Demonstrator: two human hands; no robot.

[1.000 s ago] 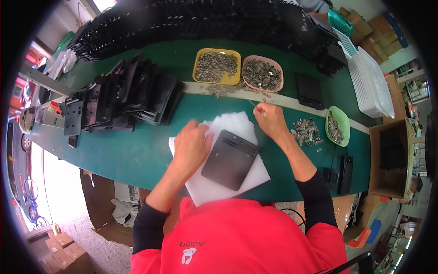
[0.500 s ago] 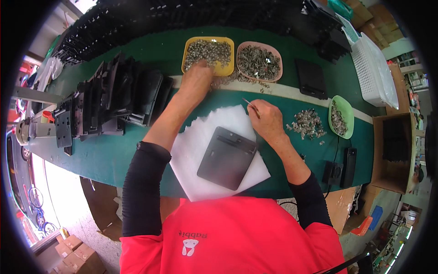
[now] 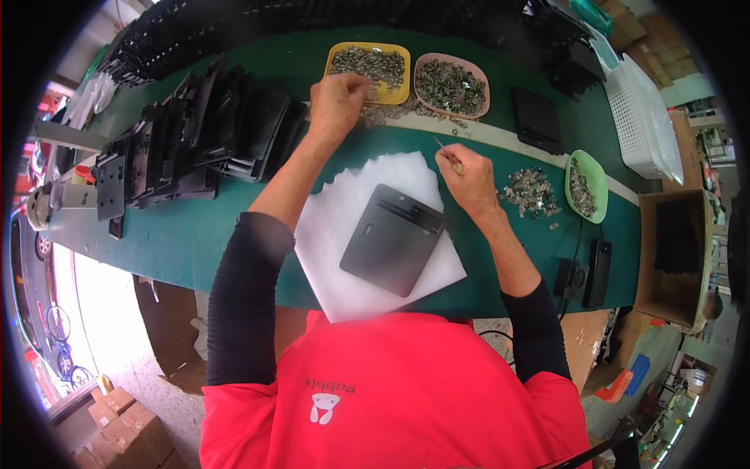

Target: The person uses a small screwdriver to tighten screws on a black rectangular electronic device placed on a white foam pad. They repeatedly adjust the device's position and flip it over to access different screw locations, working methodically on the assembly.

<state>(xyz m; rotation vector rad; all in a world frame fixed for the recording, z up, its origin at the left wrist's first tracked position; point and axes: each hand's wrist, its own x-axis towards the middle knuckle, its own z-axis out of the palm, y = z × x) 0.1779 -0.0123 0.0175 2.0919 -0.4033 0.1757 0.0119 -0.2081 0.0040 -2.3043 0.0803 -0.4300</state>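
My left hand [image 3: 336, 105] is at the lower left edge of a yellow tray [image 3: 408, 78] of small shiny metal parts. Its thumb and fingertips are pinched together; whatever they hold is too small to make out. In my right hand [image 3: 471, 181] is a thin pointed metal tool [image 3: 441, 144], its tip directed up and left. Between and below both hands, a flat dark grey plastic panel [image 3: 391, 246] with a slotted strip along its top lies tilted on a white foam sheet [image 3: 320, 227].
A pink tray [image 3: 487, 94] and a green bowl [image 3: 599, 191] hold more metal parts, with a loose pile [image 3: 531, 192] beside the bowl. Black plastic panels [image 3: 203, 133] lean stacked at left. At right stand a white basket [image 3: 633, 117], a small black fan [image 3: 574, 275] and an open carton [image 3: 703, 258].
My left hand has drawn back from over the parts to the yellow tray's edge. My right hand, with the tool, has shifted slightly right. The whole view has moved a little.
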